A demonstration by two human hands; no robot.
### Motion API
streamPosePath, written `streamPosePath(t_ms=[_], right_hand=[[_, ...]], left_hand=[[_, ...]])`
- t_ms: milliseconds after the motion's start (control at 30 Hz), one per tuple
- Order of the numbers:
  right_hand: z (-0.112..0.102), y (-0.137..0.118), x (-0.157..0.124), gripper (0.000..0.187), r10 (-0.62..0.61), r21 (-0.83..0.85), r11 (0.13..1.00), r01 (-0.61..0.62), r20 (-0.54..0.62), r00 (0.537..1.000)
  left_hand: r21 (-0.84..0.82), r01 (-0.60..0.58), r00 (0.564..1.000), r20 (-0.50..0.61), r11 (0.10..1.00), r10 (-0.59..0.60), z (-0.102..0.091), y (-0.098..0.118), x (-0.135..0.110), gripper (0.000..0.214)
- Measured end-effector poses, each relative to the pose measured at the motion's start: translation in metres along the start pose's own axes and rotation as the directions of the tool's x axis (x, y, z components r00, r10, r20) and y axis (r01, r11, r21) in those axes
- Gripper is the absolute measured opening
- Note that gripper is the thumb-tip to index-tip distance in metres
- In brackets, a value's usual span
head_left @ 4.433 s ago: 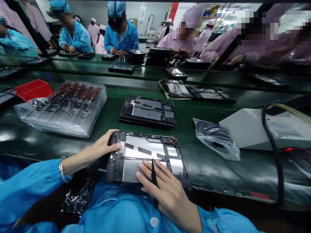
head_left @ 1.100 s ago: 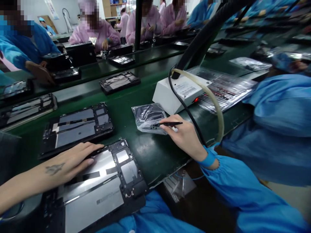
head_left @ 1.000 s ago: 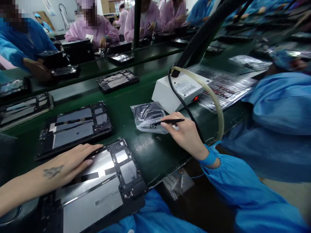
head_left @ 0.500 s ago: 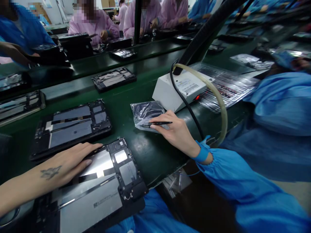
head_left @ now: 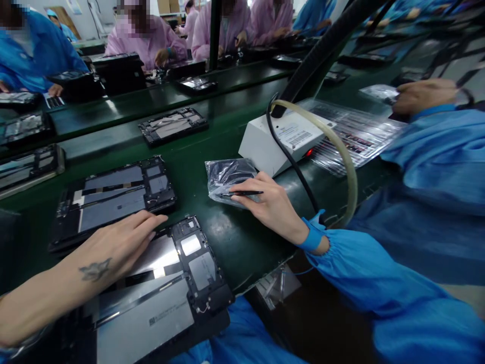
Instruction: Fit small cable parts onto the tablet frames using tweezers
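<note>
On the green assembly belt, the left hand lies steady on a tablet frame, fingers together, while the right hand pinches a black stylus low over a plastic bag.

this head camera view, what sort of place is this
Probably an electronics factory assembly line: a green conveyor belt carries open tablet frames, with rows of workers in smocks and caps alongside.

Nearest tablet frame, cut off below

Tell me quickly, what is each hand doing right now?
Left hand: open, holding nothing, over a tablet frame.
Right hand: holding a black pen-shaped tool, resting on a plastic bag.
</note>
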State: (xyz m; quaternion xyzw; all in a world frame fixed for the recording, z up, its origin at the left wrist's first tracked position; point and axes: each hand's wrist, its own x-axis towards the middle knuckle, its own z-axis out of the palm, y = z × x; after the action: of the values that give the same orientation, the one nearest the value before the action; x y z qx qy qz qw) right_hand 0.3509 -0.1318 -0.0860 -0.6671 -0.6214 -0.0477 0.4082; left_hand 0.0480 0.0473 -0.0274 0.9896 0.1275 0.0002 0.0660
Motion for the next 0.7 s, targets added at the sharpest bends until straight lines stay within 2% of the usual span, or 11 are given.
streamPosePath(t_ms=[100, 167, 333, 467, 600, 700], right_hand=[[0.002, -0.001, 0.001, 0.014, -0.012, -0.013, 1.0, 0.012, -0.002, 1.0], [0.003, -0.001, 0.001, 0.015, -0.02, -0.025, 0.999, 0.02, 0.005, 1.0], [0.004, -0.001, 0.002, 0.012, -0.033, -0.049, 0.998, 0.034, 0.021, 0.999], [0.005, 0.001, 0.003, 0.011, -0.044, -0.042, 0.998, 0.044, 0.023, 0.999], [0.008, 0.001, 0.005, 0.009, -0.051, -0.044, 0.998, 0.051, 0.01, 0.999], [0.005, -0.003, 0.006, 0.008, -0.046, 0.014, 0.999, 0.047, -0.02, 0.999]], left_hand=[[0.108, -0.199, 0.98, -0.008, 0.974, 0.201, -0.003, 0.017, 0.033, 0.046], [0.158, -0.285, 0.957, -0.018, 0.946, 0.291, -0.004, 0.029, 0.059, 0.049], [0.162, -0.354, 0.935, 0.044, 0.921, 0.351, 0.006, 0.042, 0.105, 0.053], [0.123, -0.388, 0.922, 0.056, 0.913, 0.384, 0.014, 0.038, 0.116, 0.045], [0.084, -0.404, 0.914, 0.074, 0.911, 0.398, 0.014, 0.037, 0.118, 0.04], [0.068, -0.393, 0.918, 0.082, 0.917, 0.388, 0.011, 0.036, 0.119, 0.04]])
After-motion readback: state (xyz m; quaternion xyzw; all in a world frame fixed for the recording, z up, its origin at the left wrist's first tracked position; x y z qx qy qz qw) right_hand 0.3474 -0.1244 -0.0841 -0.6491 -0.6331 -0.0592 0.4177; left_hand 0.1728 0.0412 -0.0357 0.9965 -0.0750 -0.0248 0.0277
